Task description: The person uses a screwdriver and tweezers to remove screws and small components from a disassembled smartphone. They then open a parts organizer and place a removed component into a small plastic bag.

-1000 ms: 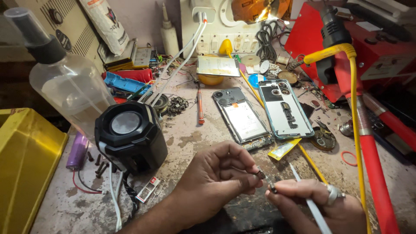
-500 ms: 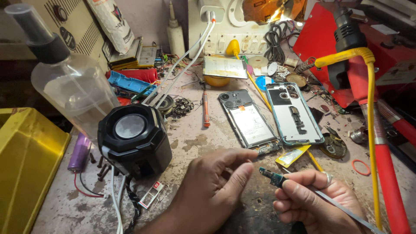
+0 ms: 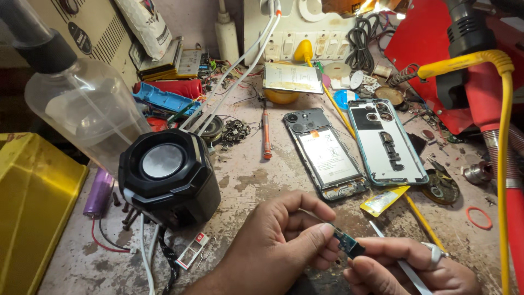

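My left hand (image 3: 284,240) pinches a small blue circuit board (image 3: 346,243) between thumb and forefinger, low in the frame. My right hand (image 3: 409,267) touches the board's right end and holds a thin white-handled tool (image 3: 404,267) that runs off the bottom edge; a ring sits on one finger. Just beyond the hands lie an opened phone (image 3: 325,153) with its insides showing and its teal-edged back cover (image 3: 387,142), side by side on the worn bench.
A black round speaker (image 3: 169,175) stands left of my hands, a clear plastic bottle (image 3: 82,109) behind it, a yellow bin (image 3: 33,213) at far left. An orange screwdriver (image 3: 266,136), yellow glue tube (image 3: 385,200), yellow cable (image 3: 502,164) and red equipment crowd the right.
The hands have come together again: the tool tip no longer points up free, and the small blue board now sits between both hands. The view has shifted slightly.
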Available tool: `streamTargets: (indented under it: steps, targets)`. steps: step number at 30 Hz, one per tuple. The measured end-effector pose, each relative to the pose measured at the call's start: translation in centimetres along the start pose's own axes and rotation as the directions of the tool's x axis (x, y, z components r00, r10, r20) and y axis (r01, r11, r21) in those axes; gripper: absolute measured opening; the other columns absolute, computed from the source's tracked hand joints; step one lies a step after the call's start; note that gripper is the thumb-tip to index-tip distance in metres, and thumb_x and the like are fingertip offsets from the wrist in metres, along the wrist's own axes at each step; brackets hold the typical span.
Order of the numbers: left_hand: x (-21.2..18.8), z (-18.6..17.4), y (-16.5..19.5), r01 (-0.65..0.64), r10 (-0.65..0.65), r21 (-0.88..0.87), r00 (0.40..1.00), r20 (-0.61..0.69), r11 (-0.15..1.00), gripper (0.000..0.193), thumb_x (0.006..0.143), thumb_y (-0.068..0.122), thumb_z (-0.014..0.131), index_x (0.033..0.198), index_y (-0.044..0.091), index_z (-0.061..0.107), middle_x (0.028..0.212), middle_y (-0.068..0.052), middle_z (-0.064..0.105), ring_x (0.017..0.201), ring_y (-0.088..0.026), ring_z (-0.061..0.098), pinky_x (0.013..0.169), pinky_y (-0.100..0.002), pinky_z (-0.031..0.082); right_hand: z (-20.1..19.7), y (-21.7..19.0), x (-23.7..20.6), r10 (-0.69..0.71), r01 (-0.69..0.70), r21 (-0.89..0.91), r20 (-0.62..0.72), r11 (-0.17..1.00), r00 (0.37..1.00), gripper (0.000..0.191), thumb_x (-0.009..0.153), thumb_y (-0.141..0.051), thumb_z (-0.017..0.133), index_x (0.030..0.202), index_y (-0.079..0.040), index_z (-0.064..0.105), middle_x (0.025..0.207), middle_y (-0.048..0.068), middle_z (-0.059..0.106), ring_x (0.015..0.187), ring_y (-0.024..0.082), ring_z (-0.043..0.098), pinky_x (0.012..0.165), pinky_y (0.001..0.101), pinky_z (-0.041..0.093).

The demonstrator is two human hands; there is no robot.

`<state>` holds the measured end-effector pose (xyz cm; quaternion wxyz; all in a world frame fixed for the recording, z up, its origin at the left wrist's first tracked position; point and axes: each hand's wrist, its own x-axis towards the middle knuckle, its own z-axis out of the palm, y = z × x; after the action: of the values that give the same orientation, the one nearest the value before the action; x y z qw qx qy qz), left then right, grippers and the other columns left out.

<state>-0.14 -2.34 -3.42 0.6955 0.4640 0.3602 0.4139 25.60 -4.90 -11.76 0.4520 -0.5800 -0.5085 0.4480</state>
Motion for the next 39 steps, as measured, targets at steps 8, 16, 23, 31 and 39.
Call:
streamTargets:
  steps: [8,16,23,31,39]
  targets:
    - [-0.2,-0.1,-0.1,0.018,-0.019,0.017,0.999,0.038,1.0,0.019,0.097,0.008,0.062,0.114,0.0,0.062,0.09,-0.011,0.074,0.079,-0.013,0.071,0.072,-0.027,0.061,0.4,0.4,-0.5,-0.233,0.233,-0.013,-0.012,0.972,0.972,0.024,0.083,0.001,0.085,0.106,0.0,0.078,0.088,0.015,0.076,0.079,0.019,0.08,0.074,0.0303,0.069]
    - [-0.2,0.1,0.2,0.021,-0.022,0.012,0.999,0.039,1.0,0.017,0.098,0.004,0.061,0.114,0.0,0.063,0.092,-0.008,0.073,0.087,-0.012,0.073,0.076,-0.025,0.062,1.8,-0.6,0.5,-0.689,0.689,-0.022,0.024,0.724,0.725,0.021,0.083,-0.004,0.082,0.102,-0.012,0.077,0.092,0.005,0.08,0.084,0.01,0.079,0.072,0.0213,0.064]
    - [-0.2,0.1,0.0,0.014,-0.015,0.024,0.999,0.044,1.0,0.016,0.098,0.003,0.061,0.114,0.0,0.063,0.093,-0.007,0.072,0.087,-0.011,0.072,0.078,-0.025,0.062,1.9,-0.2,0.6,-0.707,0.706,-0.067,0.012,0.705,0.707,0.026,0.08,-0.002,0.085,0.101,-0.014,0.077,0.092,0.004,0.077,0.077,0.007,0.077,0.066,0.0193,0.062]
    - [-0.3,-0.2,0.1,0.037,-0.036,-0.019,0.997,0.065,0.999,0.018,0.098,0.006,0.059,0.114,-0.001,0.063,0.093,-0.008,0.073,0.086,-0.011,0.073,0.078,-0.026,0.062,1.5,0.1,0.7,-0.7,0.701,-0.043,0.037,0.712,0.713,0.029,0.083,0.001,0.081,0.107,-0.014,0.074,0.1,0.006,0.075,0.083,0.008,0.078,0.072,0.0198,0.063]
    - [-1.0,-0.4,0.4,0.008,-0.013,0.026,0.979,0.206,1.0,0.027,0.095,0.006,0.069,0.118,-0.006,0.06,0.092,-0.009,0.073,0.084,-0.012,0.071,0.076,-0.027,0.059,1.8,-2.1,0.6,-0.682,0.68,-0.078,-0.004,0.729,0.731,0.027,0.083,0.001,0.076,0.108,-0.01,0.071,0.11,0.012,0.078,0.096,0.014,0.079,0.087,0.0262,0.064]
